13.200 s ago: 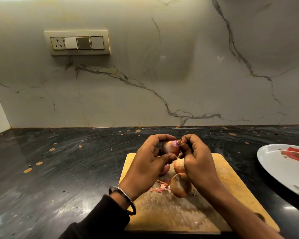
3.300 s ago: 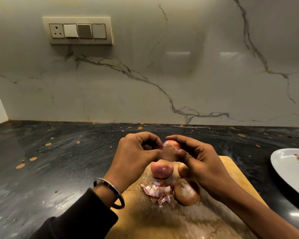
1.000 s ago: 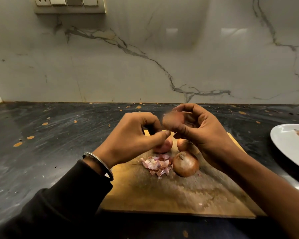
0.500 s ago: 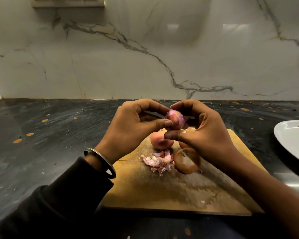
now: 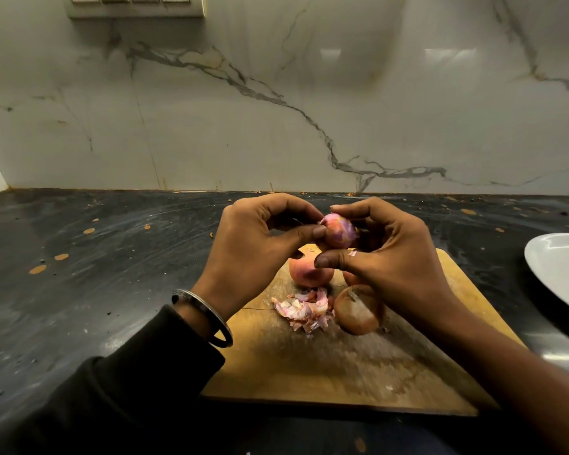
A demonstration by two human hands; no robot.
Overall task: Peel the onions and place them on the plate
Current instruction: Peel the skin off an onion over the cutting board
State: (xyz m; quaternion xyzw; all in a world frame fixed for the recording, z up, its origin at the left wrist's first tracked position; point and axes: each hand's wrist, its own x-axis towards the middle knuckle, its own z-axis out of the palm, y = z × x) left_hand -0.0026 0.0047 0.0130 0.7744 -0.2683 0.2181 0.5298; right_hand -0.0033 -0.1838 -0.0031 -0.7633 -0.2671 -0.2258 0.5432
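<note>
— What are your hands on?
— Your left hand (image 5: 243,254) and right hand (image 5: 388,261) both pinch a pink onion (image 5: 339,230), held above the board (image 5: 326,366).

— And under them?
— A pale onion (image 5: 309,272) sits at the far side, a brown onion (image 5: 358,310) nearer, peels (image 5: 304,310) just left of it. The plate (image 5: 559,274) lies at the right edge, well apart, on the counter (image 5: 96,274).

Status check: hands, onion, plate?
Both hands, left and right, on one part-peeled onion above the board. Plate far right, no onions visible. Nothing blocking.
</note>
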